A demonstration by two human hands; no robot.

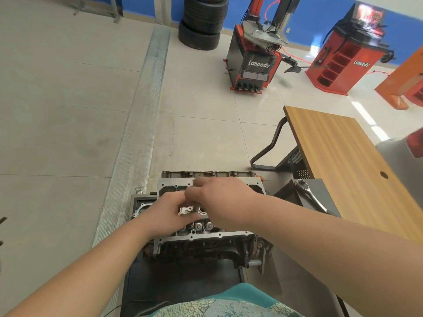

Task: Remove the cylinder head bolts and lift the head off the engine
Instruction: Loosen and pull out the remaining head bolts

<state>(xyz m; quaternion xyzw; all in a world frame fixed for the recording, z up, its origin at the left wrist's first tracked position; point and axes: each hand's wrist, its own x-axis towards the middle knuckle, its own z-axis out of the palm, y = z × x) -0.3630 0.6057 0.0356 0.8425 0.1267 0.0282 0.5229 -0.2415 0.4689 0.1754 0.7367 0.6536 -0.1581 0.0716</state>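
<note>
The engine (201,248) stands on a dark stand just in front of me, with the grey cylinder head (174,186) on top and valve springs showing along its near edge. Both my hands are over the middle of the head. My left hand (164,213) curls around a small pale metal bearing cap (185,210) between thumb and fingers. My right hand (219,197) reaches in from the right with its fingers curled down right above that cap; whatever they touch or hold is hidden. No head bolts can be made out.
A ratchet wrench (311,197) lies on a dark stand to the right of the engine. Behind it is a wooden table (338,152). A grey cover part (139,207) sits left of the engine. Far off stand a tyre changer (254,62), a red wheel balancer (343,62) and stacked tyres (201,24).
</note>
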